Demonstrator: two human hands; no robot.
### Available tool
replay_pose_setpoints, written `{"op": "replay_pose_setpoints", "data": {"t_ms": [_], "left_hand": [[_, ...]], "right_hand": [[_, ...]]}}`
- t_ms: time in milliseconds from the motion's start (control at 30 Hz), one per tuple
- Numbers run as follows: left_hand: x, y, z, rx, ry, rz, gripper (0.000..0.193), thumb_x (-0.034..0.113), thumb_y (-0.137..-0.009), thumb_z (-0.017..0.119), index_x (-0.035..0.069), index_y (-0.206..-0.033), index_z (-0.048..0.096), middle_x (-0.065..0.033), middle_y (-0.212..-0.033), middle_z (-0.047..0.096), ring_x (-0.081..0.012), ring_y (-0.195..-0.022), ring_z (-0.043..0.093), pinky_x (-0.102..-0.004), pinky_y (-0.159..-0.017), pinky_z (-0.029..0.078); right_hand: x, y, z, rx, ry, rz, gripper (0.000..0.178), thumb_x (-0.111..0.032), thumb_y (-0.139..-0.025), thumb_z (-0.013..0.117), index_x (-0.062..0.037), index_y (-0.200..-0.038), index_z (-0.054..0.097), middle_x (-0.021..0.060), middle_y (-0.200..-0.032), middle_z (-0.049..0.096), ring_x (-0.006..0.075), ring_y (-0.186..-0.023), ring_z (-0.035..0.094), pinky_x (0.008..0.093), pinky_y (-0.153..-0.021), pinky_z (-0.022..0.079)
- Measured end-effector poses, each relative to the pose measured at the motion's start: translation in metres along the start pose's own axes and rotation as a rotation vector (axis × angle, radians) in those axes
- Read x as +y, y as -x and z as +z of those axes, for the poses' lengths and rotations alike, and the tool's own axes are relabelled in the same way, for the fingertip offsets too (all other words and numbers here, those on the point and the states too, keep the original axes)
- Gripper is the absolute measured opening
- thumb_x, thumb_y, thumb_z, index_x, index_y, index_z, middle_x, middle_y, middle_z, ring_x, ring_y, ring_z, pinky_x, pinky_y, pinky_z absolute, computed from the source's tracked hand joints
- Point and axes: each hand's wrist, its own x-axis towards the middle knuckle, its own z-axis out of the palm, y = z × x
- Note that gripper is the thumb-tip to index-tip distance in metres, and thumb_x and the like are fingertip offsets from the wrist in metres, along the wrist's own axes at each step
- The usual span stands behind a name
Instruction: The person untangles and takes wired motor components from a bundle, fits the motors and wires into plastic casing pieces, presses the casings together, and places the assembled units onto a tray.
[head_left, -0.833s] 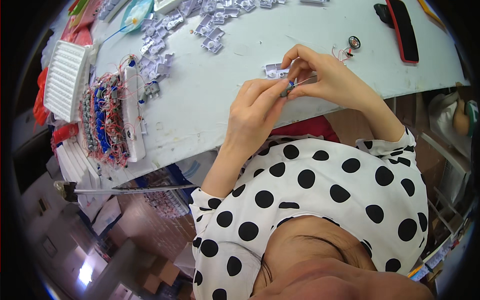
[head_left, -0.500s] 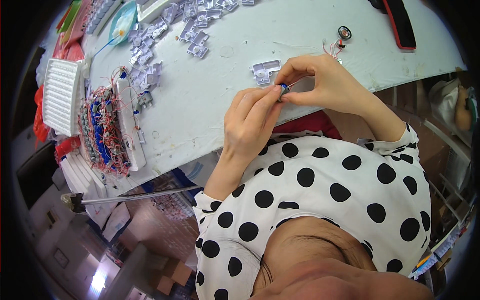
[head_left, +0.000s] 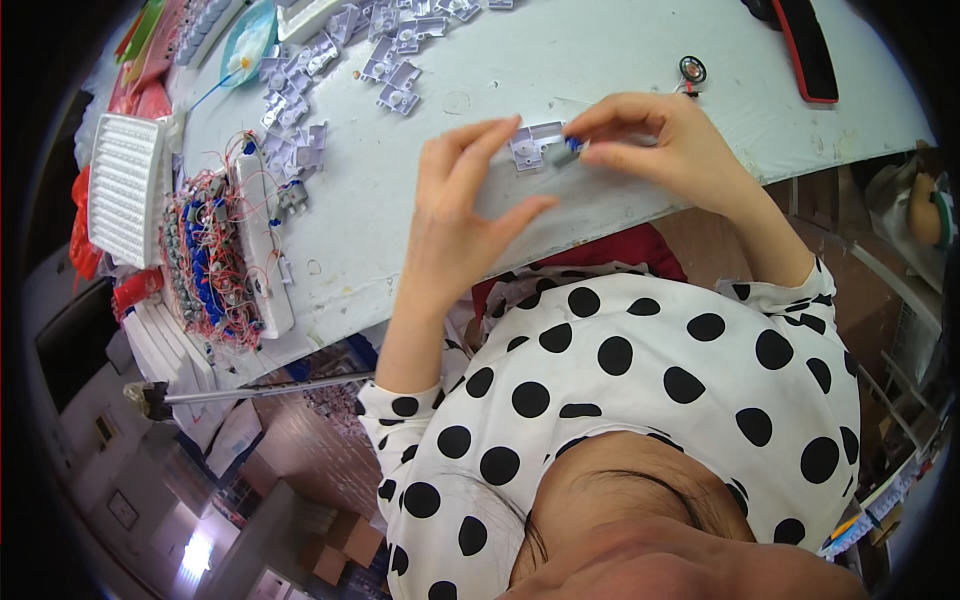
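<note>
My right hand (head_left: 668, 148) pinches a small grey motor with a blue end (head_left: 566, 152) between thumb and fingertips. The motor is held just above the table, at the right part of a pale lilac plastic housing (head_left: 526, 154) with open compartments. From this angle I cannot tell whether it touches the housing. My left hand (head_left: 462, 205) is empty, fingers and thumb apart, to the left of the housing. Beyond my right hand lies a small round black speaker (head_left: 692, 69) with wires, partly hidden by that hand.
On the left, a heap of wired grey-and-blue motors (head_left: 205, 262) lies beside a white foam strip (head_left: 262, 240). Loose housings (head_left: 397, 75) spread along the far side, near a teal dish (head_left: 262, 30). A white ridged tray (head_left: 124, 190) stands far left. A red-edged phone (head_left: 806, 55) lies far right.
My left hand has let go of the motor, opened and moved left. My right hand has carried the motor slightly away from me, to the plastic housing.
</note>
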Motion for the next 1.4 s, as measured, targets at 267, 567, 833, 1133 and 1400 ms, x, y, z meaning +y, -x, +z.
{"op": "replay_pose_setpoints", "data": {"t_ms": [267, 567, 833, 1133, 1400], "left_hand": [[-0.02, -0.015, -0.002, -0.179, -0.103, 0.025, 0.047, 0.013, -0.066, 0.089, 0.009, -0.11, 0.075, -0.0043, -0.109, 0.065, -0.0248, -0.108, 0.052, -0.0352, -0.09, 0.048], [-0.022, -0.015, -0.001, -0.131, -0.04, 0.001, 0.042, 0.011, -0.063, 0.089, 0.01, -0.103, 0.076, -0.0028, -0.103, 0.064, -0.0252, -0.104, 0.052, -0.0346, -0.087, 0.048], [-0.02, -0.014, -0.016, -0.147, -0.11, 0.008, 0.044, 0.014, -0.067, 0.089, 0.011, -0.109, 0.075, -0.0053, -0.11, 0.064, -0.0247, -0.108, 0.053, -0.0342, -0.09, 0.048], [-0.106, -0.056, -0.137, 0.207, -0.712, -0.075, 0.024, 0.019, -0.088, 0.073, 0.008, -0.11, 0.074, -0.0112, -0.103, 0.07, -0.0275, -0.098, 0.062, -0.0375, -0.086, 0.05], [-0.09, -0.066, -0.14, -0.026, -0.733, -0.335, 0.029, 0.027, -0.089, 0.072, 0.004, -0.106, 0.075, -0.0145, -0.1, 0.073, -0.0285, -0.089, 0.069, -0.0374, -0.084, 0.052]], "right_hand": [[0.017, -0.001, 0.021, 0.396, 0.058, -0.258, 0.022, -0.007, -0.087, 0.072, -0.0046, -0.109, 0.075, 0.0085, -0.104, 0.073, 0.0176, -0.099, 0.07, 0.0298, -0.087, 0.055], [0.024, -0.013, 0.025, 0.493, 0.697, -0.568, 0.018, -0.011, -0.081, 0.077, -0.0101, -0.099, 0.076, 0.0027, -0.102, 0.074, 0.0255, -0.106, 0.066, 0.0353, -0.083, 0.055], [0.016, -0.013, 0.03, 0.502, 0.852, -0.58, 0.011, -0.012, -0.08, 0.077, -0.0088, -0.089, 0.072, -0.0002, -0.1, 0.073, 0.025, -0.107, 0.064, 0.0383, -0.091, 0.052], [0.002, -0.012, 0.032, 0.451, 1.014, -0.604, 0.012, -0.007, -0.08, 0.074, -0.0054, -0.091, 0.069, 0.0024, -0.105, 0.071, 0.0266, -0.113, 0.061, 0.0452, -0.101, 0.049], [0.003, -0.011, 0.034, 0.387, 1.007, -0.651, 0.019, -0.006, -0.079, 0.073, -0.0061, -0.098, 0.074, 0.0017, -0.107, 0.071, 0.0249, -0.114, 0.061, 0.047, -0.104, 0.048]]}}
